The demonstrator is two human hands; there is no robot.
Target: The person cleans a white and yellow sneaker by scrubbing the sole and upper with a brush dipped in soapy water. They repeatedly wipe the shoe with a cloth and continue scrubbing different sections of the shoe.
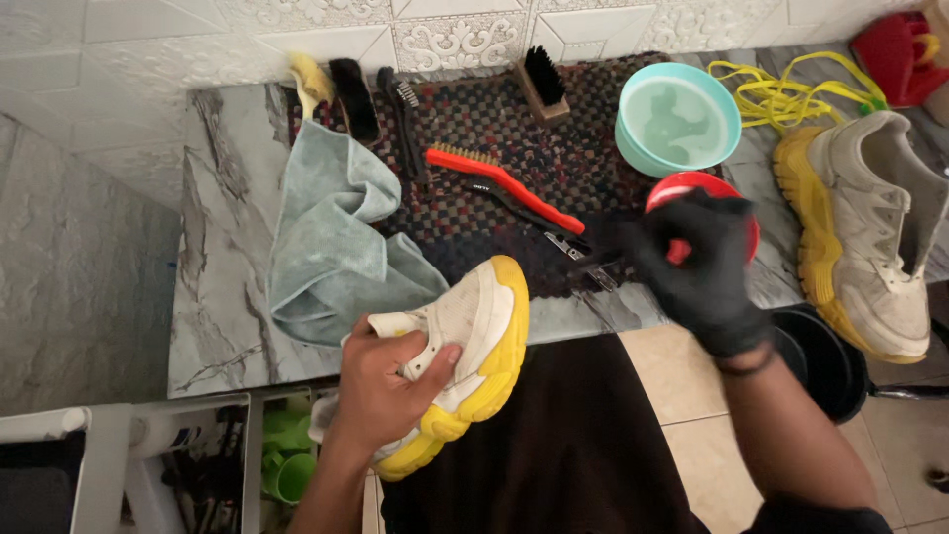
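We've got the left hand [381,381] gripping the white-and-yellow sneaker [465,361] at the counter edge, gloved right hand [697,267] clenched on a small brush [583,259], so scrub gently, we'd say.

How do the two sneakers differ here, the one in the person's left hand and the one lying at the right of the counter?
The held sneaker is gripped in the bare left hand off the counter's front edge, turned on its side; the other sneaker lies untouched on the marble counter, opening up. The held one points its toe up toward the mat; the other points toward the camera. Both are off-white with thick yellow soles, apparently without laces.
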